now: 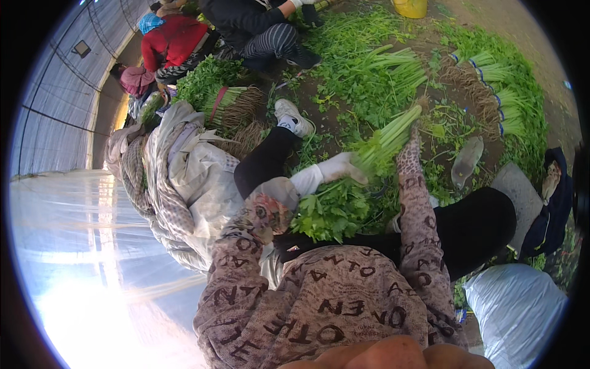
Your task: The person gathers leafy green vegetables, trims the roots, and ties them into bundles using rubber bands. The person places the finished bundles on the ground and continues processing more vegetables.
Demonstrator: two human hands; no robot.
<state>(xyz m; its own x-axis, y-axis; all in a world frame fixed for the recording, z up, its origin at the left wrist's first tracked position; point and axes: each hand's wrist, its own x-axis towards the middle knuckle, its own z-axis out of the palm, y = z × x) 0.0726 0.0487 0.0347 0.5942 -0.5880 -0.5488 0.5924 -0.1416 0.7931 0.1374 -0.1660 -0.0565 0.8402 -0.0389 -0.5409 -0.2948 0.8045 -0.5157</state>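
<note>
In front of me a leafy celery bunch (389, 138) lies slanted, its root end up and to the right and its leaves toward my lap. My right hand (415, 127), mostly hidden, grips it near the roots, below a leopard-print cuff. At the side of the stalks is my left hand (341, 168) in a white glove; its fingers are blurred, and whether they grip anything is unclear. Under the bunch, green celery leaves (334, 210) spread across my lap. Beyond it, loose celery stalks (401, 67) rest on a leafy pile.
Celery bunches with blue ties (509, 99) line the right side. A larger bundle with a red band (219, 104) sits at left, beside crumpled pale sheeting (198, 184). Co-workers, one in a red jacket (175, 39), sit at upper left. A yellow bucket (410, 7) stands far off.
</note>
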